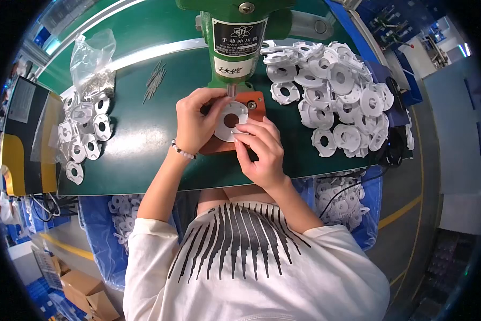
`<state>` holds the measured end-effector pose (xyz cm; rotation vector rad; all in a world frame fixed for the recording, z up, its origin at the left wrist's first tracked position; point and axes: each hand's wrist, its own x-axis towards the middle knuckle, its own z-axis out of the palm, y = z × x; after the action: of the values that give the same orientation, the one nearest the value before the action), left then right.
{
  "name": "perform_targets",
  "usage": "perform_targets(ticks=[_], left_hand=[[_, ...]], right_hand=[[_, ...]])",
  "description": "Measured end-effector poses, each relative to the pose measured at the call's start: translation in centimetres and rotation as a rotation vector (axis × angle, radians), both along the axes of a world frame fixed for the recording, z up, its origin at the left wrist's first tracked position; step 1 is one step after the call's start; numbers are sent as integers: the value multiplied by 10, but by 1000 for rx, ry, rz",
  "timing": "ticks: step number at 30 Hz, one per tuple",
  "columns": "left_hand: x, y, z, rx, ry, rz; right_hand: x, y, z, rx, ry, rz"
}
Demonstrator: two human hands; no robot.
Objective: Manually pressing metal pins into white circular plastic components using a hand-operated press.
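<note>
A round white plastic part [223,130] with a large centre hole lies on the orange fixture [213,146] beneath the green hand press [235,48]. My left hand [196,117] is at its upper left, thumb and forefinger pinched together beside the metal ram [231,90]. Whatever is between those fingertips is too small to make out. My right hand [263,151] grips the part's lower right edge, with the thumb below and the fingertips on top. A beaded bracelet circles my left wrist.
White plastic parts [339,80] are heaped at right, and a smaller pile [82,134] lies at left beside a clear plastic bag [93,56]. Thin metal pins [155,80] lie on the green table [139,144]. Blue-lined bins [101,241] with more parts stand below the front edge.
</note>
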<state>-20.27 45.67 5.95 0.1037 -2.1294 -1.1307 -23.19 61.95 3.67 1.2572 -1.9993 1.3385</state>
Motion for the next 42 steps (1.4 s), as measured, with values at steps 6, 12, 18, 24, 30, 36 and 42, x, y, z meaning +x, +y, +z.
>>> perform_targets(ticks=[6, 12, 18, 24, 30, 36, 42], left_hand=[[-1, 0, 1, -97, 21, 25], [-3, 3, 6, -216, 88, 6], [-2, 3, 4, -126, 47, -7], [-3, 2, 3, -45, 38, -17], [3, 0, 4, -96, -52, -22], [7, -8, -14, 177, -8, -68], [9, -17, -21, 233, -113, -186]], right_hand=[[0, 0, 2, 5, -2, 4], [0, 1, -3, 15, 0, -3], [0, 0, 3, -3, 3, -4], [-2, 2, -7, 30, -2, 10], [-16, 8, 9, -380, -314, 205], [-126, -16, 88, -809, -1356, 519], [-199, -56, 203, -332, -1176, 722]])
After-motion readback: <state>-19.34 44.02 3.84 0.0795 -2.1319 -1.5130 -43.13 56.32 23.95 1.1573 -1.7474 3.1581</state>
